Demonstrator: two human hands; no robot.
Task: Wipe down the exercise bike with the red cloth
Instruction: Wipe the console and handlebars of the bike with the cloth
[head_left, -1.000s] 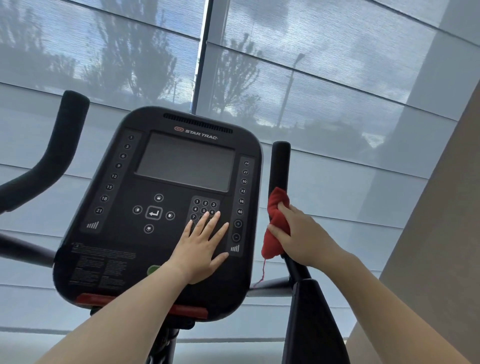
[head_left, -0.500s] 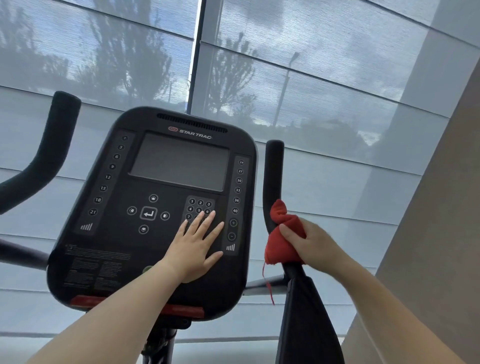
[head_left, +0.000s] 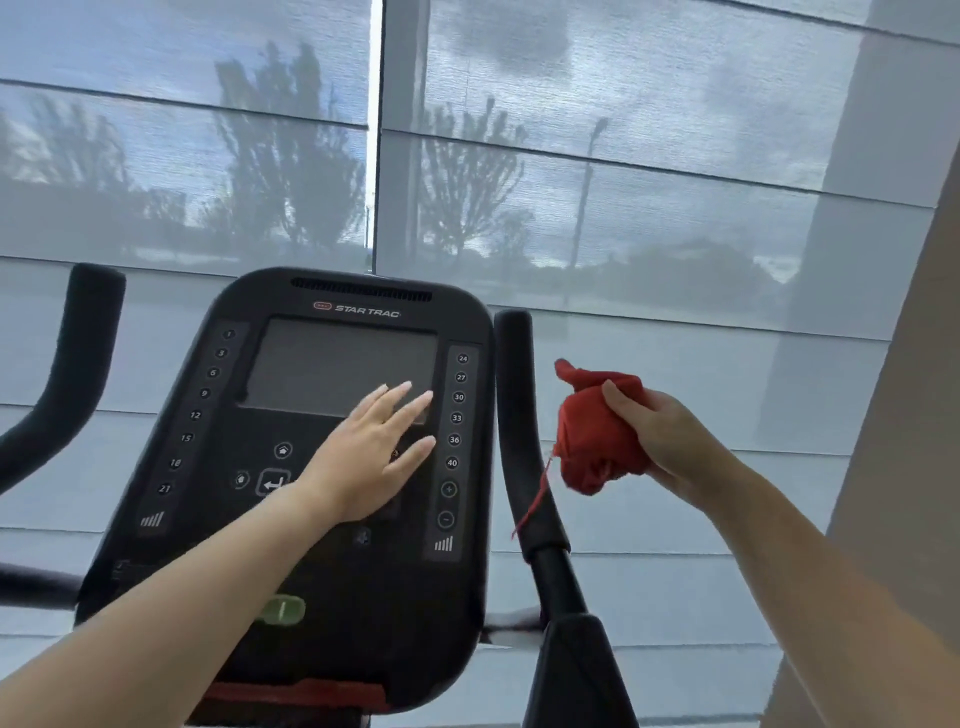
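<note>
Cloth off the bar, console probably up next

Right hand (head_left: 670, 441) is gripping the bunched red cloth (head_left: 597, 436) in the air just right of the right handlebar (head_left: 519, 415); left hand (head_left: 374, 452) is lying flat on the console (head_left: 332, 545), fingers spread. I'd flatten the cloth out, then wipe lightly so no buttons get pushed.

Left hand (head_left: 371, 452) spread flat with fingers extended; right hand (head_left: 670, 441) clenched, raised.
</note>
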